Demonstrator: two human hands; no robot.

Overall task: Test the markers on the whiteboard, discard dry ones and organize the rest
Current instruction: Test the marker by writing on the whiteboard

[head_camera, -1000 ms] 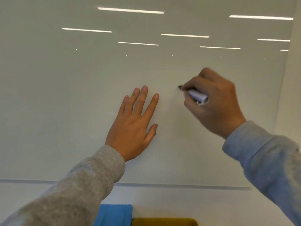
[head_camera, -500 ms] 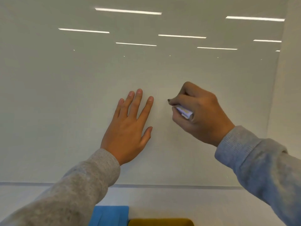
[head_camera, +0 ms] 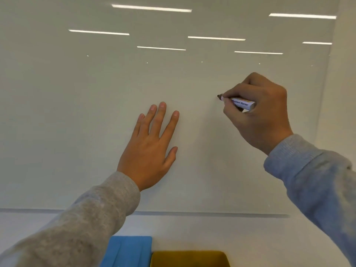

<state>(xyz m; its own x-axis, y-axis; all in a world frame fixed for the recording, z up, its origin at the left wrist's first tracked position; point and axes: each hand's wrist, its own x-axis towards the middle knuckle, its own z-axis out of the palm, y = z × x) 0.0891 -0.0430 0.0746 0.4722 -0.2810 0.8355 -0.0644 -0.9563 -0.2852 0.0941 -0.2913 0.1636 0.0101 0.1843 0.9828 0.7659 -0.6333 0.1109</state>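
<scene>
White-barrelled dark-tipped marker is pinched by right hand fingers, tip at glossy white whiteboard; left hand fingers spread flat beside. No ink mark seen; testing underway, sorting undone.

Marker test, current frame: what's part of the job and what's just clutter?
In the job:
- marker, gripped by the right hand, tip at the whiteboard
- left hand, flat on the whiteboard

Possibly bins for sorting, use unclear:
- blue container
- yellow container
</scene>
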